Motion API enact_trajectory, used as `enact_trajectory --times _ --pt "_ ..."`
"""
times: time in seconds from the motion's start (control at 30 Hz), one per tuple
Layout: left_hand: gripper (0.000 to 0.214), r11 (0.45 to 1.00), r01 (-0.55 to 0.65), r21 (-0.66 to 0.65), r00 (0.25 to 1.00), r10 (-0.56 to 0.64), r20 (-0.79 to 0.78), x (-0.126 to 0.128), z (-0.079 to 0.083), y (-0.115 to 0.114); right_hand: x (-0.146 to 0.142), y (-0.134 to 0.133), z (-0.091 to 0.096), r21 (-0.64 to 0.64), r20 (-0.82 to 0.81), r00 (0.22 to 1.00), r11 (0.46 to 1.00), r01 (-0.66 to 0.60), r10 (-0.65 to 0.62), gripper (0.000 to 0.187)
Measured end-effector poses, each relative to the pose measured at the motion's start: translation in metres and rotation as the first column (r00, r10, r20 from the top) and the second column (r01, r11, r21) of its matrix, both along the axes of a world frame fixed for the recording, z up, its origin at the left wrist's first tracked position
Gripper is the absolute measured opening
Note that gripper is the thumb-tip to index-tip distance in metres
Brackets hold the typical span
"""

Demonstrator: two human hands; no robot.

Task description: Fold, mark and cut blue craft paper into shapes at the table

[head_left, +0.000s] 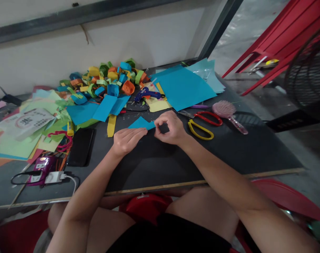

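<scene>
Left hand (128, 140): palm down on the dark table (228, 151), fingers stretched out and held close together. The fingertips press on the near edge of a small blue paper (141, 123). Nothing is gripped; the hand only weighs the paper down.

Right hand (169, 129): thumb and forefinger are pinched together on the right tip of the same paper. The other fingers are curled loosely above the table (whether they touch it cannot be told).

The small blue paper lies flat near the middle of the table, between the two hands, its pointed end toward the right hand.

Surroundings:
- Just beside the right hand are yellow scissors (200, 130), with red scissors (208, 118) close behind them and a pink hairbrush (228, 112) further right.
- Behind the hands are a large blue sheet (182, 88), a blue glue gun (148, 94) and a heap of folded paper bits (107, 80) in orange, green, yellow and blue.
- A yellow strip (111, 125) lies just left of the small blue paper.
- A black phone (80, 147) lies flat to the left of the left hand, near but apart.
- Further left is a loose stack of pale sheets (23, 140).
- A purple device (42, 168) with a white plug sits at the near left edge.
</scene>
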State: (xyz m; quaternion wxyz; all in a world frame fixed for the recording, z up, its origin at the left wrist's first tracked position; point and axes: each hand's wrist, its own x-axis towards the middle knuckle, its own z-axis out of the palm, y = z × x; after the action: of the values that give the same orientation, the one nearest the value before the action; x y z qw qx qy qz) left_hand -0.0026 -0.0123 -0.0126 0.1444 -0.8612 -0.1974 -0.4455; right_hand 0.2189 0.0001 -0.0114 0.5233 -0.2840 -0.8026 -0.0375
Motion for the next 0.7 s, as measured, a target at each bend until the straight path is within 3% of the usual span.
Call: enact_trajectory --times 0.27,0.7 --pt "0.029 0.999 0.038 -0.021 0.999 -0.038 -0.034 0.0018 0.0062 -0.0071 -0.0008 -0.0009 0.0006 0.017 0.007 1.0 1.0 0.023 -0.023 0.039" --pt "0.022 0.999 0.03 -0.014 0.999 -0.029 0.037 -0.0002 0.0057 -0.0006 0.0008 0.0008 0.0009 -0.016 -0.014 1.0 1.0 0.018 -0.018 0.038"
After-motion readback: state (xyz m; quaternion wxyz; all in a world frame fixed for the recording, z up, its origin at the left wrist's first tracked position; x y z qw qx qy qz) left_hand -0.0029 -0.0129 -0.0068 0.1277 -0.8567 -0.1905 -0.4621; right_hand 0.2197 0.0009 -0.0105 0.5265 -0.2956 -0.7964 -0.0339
